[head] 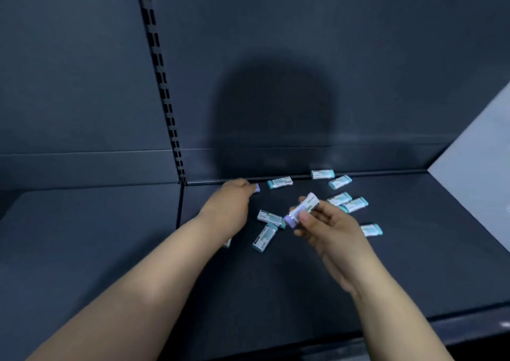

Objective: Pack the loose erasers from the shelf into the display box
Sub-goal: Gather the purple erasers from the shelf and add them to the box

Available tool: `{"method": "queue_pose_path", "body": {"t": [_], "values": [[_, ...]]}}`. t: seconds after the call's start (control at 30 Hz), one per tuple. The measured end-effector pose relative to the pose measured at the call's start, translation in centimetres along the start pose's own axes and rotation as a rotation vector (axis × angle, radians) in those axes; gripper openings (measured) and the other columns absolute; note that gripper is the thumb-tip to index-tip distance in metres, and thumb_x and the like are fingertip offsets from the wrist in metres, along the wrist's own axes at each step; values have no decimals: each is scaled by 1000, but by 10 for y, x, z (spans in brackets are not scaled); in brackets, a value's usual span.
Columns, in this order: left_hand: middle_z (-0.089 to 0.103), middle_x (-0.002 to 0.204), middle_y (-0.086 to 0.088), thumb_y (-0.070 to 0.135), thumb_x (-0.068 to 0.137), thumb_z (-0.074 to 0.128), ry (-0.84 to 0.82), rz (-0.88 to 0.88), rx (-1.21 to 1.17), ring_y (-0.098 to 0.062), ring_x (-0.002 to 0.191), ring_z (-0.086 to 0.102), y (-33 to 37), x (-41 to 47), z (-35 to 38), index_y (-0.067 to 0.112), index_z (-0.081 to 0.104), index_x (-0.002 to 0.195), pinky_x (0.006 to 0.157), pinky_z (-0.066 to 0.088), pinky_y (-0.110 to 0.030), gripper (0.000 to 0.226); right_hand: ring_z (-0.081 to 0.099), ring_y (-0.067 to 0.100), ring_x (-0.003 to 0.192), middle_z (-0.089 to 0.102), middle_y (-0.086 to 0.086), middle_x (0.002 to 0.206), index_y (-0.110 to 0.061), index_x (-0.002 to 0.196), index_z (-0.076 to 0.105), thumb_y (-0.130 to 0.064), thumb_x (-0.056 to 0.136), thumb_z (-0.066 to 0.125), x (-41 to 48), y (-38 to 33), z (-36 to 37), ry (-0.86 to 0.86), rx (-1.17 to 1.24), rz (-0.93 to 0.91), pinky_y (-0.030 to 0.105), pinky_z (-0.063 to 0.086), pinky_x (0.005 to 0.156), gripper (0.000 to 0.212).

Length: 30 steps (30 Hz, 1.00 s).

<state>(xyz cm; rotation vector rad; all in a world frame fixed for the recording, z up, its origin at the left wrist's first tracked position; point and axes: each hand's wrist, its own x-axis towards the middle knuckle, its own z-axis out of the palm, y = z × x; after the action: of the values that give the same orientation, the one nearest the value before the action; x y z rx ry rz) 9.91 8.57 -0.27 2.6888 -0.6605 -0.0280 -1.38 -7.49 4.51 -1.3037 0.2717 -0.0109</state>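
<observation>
right hand — purple-ended eraser

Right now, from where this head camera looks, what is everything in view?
Teal-ended erasers in white paper sleeves: eight plainly seen, teal and white, scattered loose on the shelf; a possible ninth peeks from under the left forearm.
Purple-ended erasers in white paper sleeves: two, purple and white, one in each hand.
Dark metal shelf: one, blue-grey, under everything.
Dark back panel: one, blue-grey, behind the shelf, with a shadow on it.
Slotted upright strip: one, black, left of centre.
Pale side panel: one, light grey, right edge.
Display box: none in view.
Left hand: one, fingers curled over a purple-ended eraser near the shelf's back.
Right hand: one, pinching the other purple-ended eraser.
</observation>
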Motion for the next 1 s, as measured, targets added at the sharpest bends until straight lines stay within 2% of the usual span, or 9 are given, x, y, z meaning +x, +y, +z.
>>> {"method": "queue_pose_path", "body": {"t": [0.1, 0.23, 0.33, 0.43, 0.53, 0.67, 0.77, 0.87, 1.0], "values": [[49, 124, -9, -1, 85, 48, -92, 23, 127, -27, 114, 47, 9, 34, 9, 11, 51, 127, 94, 44, -37, 44, 69, 14, 74, 68, 9, 83, -7, 90, 61, 2, 88, 52, -8, 2, -10, 65, 129, 15, 18, 55, 67, 13], [44, 124, -11, 8, 87, 53, -154, -54, 342, -28, 110, 44, 17, 56, 16, 12, 51, 125, 87, 42, -36, 37, 70, 17, 75, 65, 16, 89, -4, 102, 58, 1, 83, 54, -11, 1, -21, 84, 277, 27, 20, 56, 67, 20], [46, 123, -12, 8, 87, 54, -142, -123, 258, -30, 111, 46, 11, 65, 17, 15, 53, 125, 89, 43, -36, 38, 70, 21, 76, 66, 17, 90, -5, 117, 51, 2, 82, 55, -8, -1, -24, 70, 316, 27, 22, 56, 65, 36], [54, 121, -9, 11, 87, 55, -137, -200, 183, -27, 108, 52, 1, 63, 7, 18, 58, 119, 85, 44, -32, 32, 70, 21, 76, 67, 16, 89, -8, 116, 51, 3, 83, 54, -3, -4, -24, 75, 325, 27, 22, 56, 64, 35], [57, 114, -8, 10, 89, 53, 1, -148, -44, -25, 103, 56, -3, 47, -4, 14, 60, 116, 83, 41, -26, 28, 71, 21, 75, 68, 14, 87, -5, 112, 51, 5, 83, 53, 4, -4, -21, 53, 317, 36, 22, 57, 65, 30], [59, 107, 1, 14, 86, 63, 188, -130, -413, -12, 98, 58, 11, 12, -21, 18, 55, 126, 88, 42, -16, 42, 71, 21, 75, 65, 18, 90, -3, 108, 51, 8, 85, 51, 11, -2, -15, 6, 279, 57, 22, 56, 63, 25], [64, 100, 7, 11, 83, 66, 214, -164, -629, -1, 89, 61, 25, -14, -36, 21, 57, 121, 82, 47, -9, 40, 71, 19, 75, 65, 17, 89, -4, 105, 52, 8, 86, 49, 16, 0, -9, -42, 255, 67, 21, 56, 62, 22], [66, 94, 4, 3, 83, 65, 186, -194, -917, 1, 80, 61, 37, -39, -47, 18, 59, 113, 68, 51, -10, 34, 71, 17, 75, 67, 13, 86, -4, 107, 53, 8, 86, 50, 18, 4, -2, -90, 234, 91, 20, 56, 63, 23], [70, 90, 5, -3, 79, 65, 166, -216, -964, -4, 82, 64, 42, -63, -42, 21, 63, 106, 76, 53, -20, 36, 71, 17, 77, 68, 12, 88, -4, 105, 54, 6, 86, 52, 16, 14, 6, -143, 208, 135, 22, 56, 64, 22]]}}
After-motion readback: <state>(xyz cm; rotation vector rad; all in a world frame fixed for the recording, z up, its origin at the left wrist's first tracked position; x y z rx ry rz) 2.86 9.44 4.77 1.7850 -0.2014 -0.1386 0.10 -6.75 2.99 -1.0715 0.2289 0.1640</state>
